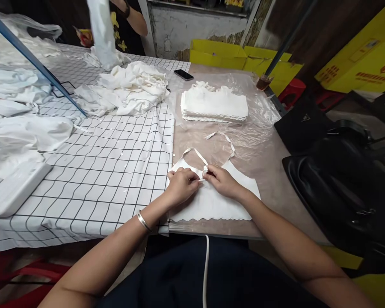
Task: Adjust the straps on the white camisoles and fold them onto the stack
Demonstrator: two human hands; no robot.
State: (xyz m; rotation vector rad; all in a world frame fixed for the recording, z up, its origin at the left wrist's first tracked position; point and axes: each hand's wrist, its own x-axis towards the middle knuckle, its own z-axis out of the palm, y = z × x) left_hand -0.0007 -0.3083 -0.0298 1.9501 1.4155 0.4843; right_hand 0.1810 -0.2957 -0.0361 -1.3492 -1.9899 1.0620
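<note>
A white garment piece point(211, 203) with a scalloped lower edge and two thin straps lies flat at the table's front edge. My left hand point(182, 186) rests over its upper left part, thumb and fingers pinched at the neckline edge. My right hand point(221, 179) pinches the end of the left strap point(195, 152), which loops up and back down to the fingers. Curving away on the bare table is the right strap point(231, 143), its end loose. Just what sits between the left fingertips is hidden.
Beyond the garment stands a stack of white pieces point(214, 105) on clear plastic. A phone point(183, 75) lies behind it. White garments point(131, 87) are heaped on the checked cloth point(115, 179). A black bag point(336, 184) is at right. Across the table, a person point(134, 21) handles white fabric.
</note>
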